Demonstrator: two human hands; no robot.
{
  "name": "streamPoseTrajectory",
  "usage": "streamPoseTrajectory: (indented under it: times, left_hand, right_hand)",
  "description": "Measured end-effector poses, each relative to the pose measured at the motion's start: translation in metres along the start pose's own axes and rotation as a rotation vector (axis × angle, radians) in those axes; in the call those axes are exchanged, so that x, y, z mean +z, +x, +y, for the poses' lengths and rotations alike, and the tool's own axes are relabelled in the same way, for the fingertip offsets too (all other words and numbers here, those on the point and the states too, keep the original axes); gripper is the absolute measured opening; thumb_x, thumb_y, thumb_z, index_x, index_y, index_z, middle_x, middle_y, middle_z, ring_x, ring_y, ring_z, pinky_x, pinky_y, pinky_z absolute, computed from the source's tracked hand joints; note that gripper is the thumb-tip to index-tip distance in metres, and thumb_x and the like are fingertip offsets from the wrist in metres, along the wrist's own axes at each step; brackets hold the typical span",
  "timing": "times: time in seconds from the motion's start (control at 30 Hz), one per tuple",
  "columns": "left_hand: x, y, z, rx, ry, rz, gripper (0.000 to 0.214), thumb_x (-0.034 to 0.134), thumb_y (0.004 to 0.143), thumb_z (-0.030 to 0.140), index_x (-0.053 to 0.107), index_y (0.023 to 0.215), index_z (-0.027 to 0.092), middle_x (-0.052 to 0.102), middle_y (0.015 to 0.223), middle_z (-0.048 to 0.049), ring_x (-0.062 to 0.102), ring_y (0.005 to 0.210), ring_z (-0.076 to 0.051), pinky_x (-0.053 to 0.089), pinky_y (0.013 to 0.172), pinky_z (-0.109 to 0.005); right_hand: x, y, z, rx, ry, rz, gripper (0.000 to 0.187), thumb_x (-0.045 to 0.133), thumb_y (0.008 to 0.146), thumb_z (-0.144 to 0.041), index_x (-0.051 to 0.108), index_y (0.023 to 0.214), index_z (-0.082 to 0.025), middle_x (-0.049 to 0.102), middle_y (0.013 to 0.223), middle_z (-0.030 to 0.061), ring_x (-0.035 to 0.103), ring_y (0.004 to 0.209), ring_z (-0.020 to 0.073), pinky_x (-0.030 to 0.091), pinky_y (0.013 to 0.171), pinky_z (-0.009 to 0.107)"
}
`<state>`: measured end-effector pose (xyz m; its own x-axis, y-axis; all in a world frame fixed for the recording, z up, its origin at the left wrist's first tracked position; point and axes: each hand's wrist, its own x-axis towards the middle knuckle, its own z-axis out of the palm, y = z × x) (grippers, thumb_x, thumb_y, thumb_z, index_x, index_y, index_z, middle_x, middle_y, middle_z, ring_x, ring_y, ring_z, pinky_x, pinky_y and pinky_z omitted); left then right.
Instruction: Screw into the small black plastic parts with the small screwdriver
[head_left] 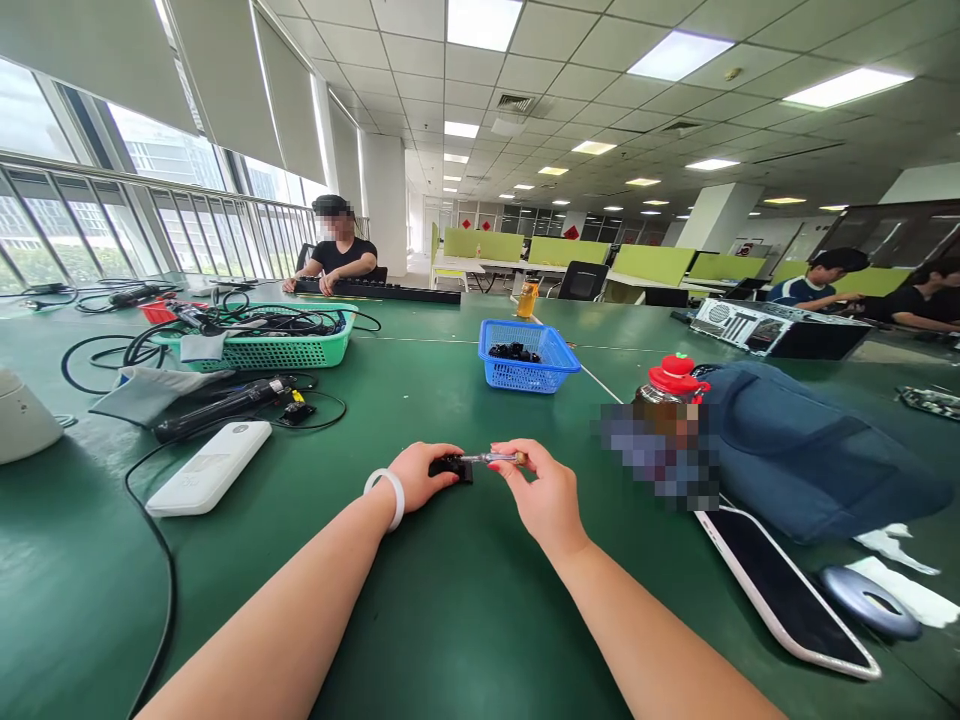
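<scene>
Left hand (417, 474) grips a black part (465, 471), right hand (546, 492) a screwdriver (504, 458) at it; apparent screw-turning calls for steady alignment.

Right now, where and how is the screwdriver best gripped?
Probably pinch the screwdriver by its handle, coming from the right, as the right hand does. Its thin shaft points left to the black part in the left hand, so the handle faces away from that hand.

Open-plan office, lime-green desk partitions (568, 251), black chair (585, 279), gridded ceiling (409, 75) with light panels (484, 22), blinds (225, 75) over windows (169, 150)
</scene>
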<state>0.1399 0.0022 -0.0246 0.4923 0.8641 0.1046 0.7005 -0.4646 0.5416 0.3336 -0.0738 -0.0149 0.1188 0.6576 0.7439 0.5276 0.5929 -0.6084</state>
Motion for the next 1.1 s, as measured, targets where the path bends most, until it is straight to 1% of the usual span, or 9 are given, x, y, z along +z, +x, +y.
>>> streamPoseTrajectory:
  times: [0.1, 0.17, 0.27, 0.37, 0.5, 0.7, 0.8, 0.93, 1.1]
  left_hand:
    - [0.001, 0.000, -0.001, 0.005, 0.007, 0.016, 0.041, 0.061, 0.078, 0.035, 0.064, 0.119, 0.027, 0.068, 0.109, -0.0051, 0.060, 0.104, -0.024, 0.046, 0.096, -0.037]
    - [0.001, 0.000, -0.002, 0.004, 0.008, 0.020, 0.041, 0.062, 0.078, 0.035, 0.064, 0.119, 0.027, 0.068, 0.109, -0.0051, 0.060, 0.103, -0.024, 0.046, 0.095, -0.037]
    - [0.001, 0.000, -0.002, 0.006, 0.010, 0.015, 0.042, 0.062, 0.078, 0.034, 0.064, 0.119, 0.027, 0.068, 0.110, -0.0050, 0.060, 0.104, -0.025, 0.046, 0.095, -0.037]
    - [0.000, 0.000, 0.001, 0.037, 0.001, 0.010, 0.040, 0.060, 0.079, 0.034, 0.064, 0.118, 0.026, 0.069, 0.110, -0.0047, 0.060, 0.104, -0.024, 0.045, 0.095, -0.037]
    - [0.000, 0.000, 0.001, 0.055, -0.045, 0.014, 0.040, 0.060, 0.078, 0.031, 0.065, 0.117, 0.024, 0.069, 0.112, -0.0042, 0.061, 0.104, -0.023, 0.046, 0.094, -0.034]
    - [0.001, 0.001, 0.001, 0.021, -0.029, -0.001, 0.042, 0.057, 0.075, 0.023, 0.065, 0.117, 0.023, 0.070, 0.107, -0.0038, 0.063, 0.099, -0.022, 0.047, 0.091, -0.034]
    - [-0.002, 0.000, 0.005, 0.021, -0.037, -0.013, 0.043, 0.057, 0.074, 0.022, 0.065, 0.117, 0.022, 0.071, 0.106, -0.0041, 0.063, 0.097, -0.021, 0.048, 0.090, -0.033]
    - [-0.002, -0.001, 0.005, 0.025, -0.038, -0.015, 0.047, 0.060, 0.072, 0.021, 0.064, 0.118, 0.022, 0.070, 0.109, -0.0053, 0.062, 0.100, -0.023, 0.047, 0.091, -0.034]
    - [0.002, 0.001, -0.003, 0.035, -0.041, 0.021, 0.045, 0.059, 0.075, 0.026, 0.064, 0.120, 0.024, 0.069, 0.111, -0.0050, 0.061, 0.103, -0.024, 0.046, 0.094, -0.036]
  right_hand:
    - [-0.002, 0.001, 0.003, -0.017, -0.010, -0.050, 0.007, 0.058, 0.088, -0.025, 0.063, 0.092, -0.023, 0.074, 0.091, 0.0043, 0.071, 0.076, 0.0194, 0.059, 0.071, 0.031]
    - [-0.003, 0.001, 0.002, -0.062, -0.033, -0.106, 0.016, 0.050, 0.090, -0.017, 0.063, 0.098, -0.023, 0.073, 0.097, 0.0050, 0.071, 0.083, 0.0186, 0.059, 0.076, 0.031]
    - [-0.003, 0.000, -0.005, -0.171, -0.039, -0.201, 0.030, 0.040, 0.089, -0.007, 0.061, 0.105, -0.022, 0.069, 0.108, 0.0065, 0.067, 0.097, 0.0174, 0.057, 0.083, 0.031]
    - [-0.003, 0.000, -0.014, -0.313, -0.074, -0.303, 0.038, 0.037, 0.085, -0.002, 0.060, 0.107, -0.022, 0.066, 0.115, 0.0073, 0.063, 0.107, 0.0180, 0.055, 0.089, 0.036]
    - [0.001, -0.003, -0.023, -0.470, -0.167, -0.362, 0.036, 0.039, 0.085, 0.000, 0.061, 0.103, -0.021, 0.068, 0.112, 0.0069, 0.063, 0.105, 0.0193, 0.048, 0.098, 0.045]
    - [0.012, -0.013, -0.028, -0.606, -0.231, -0.448, 0.029, 0.043, 0.088, -0.004, 0.065, 0.098, -0.019, 0.070, 0.109, 0.0046, 0.064, 0.103, 0.0187, 0.047, 0.099, 0.041]
    - [0.015, -0.015, -0.029, -0.637, -0.246, -0.442, 0.032, 0.042, 0.088, -0.003, 0.066, 0.102, -0.019, 0.070, 0.111, 0.0045, 0.063, 0.105, 0.0193, 0.047, 0.099, 0.039]
    - [0.012, -0.012, -0.026, -0.612, -0.239, -0.388, 0.037, 0.037, 0.088, -0.001, 0.064, 0.107, -0.019, 0.068, 0.114, 0.0055, 0.063, 0.106, 0.0170, 0.047, 0.100, 0.038]
    - [0.008, -0.009, -0.023, -0.604, -0.234, -0.342, 0.034, 0.040, 0.089, -0.001, 0.066, 0.098, -0.020, 0.070, 0.110, 0.0043, 0.064, 0.104, 0.0158, 0.048, 0.100, 0.038]
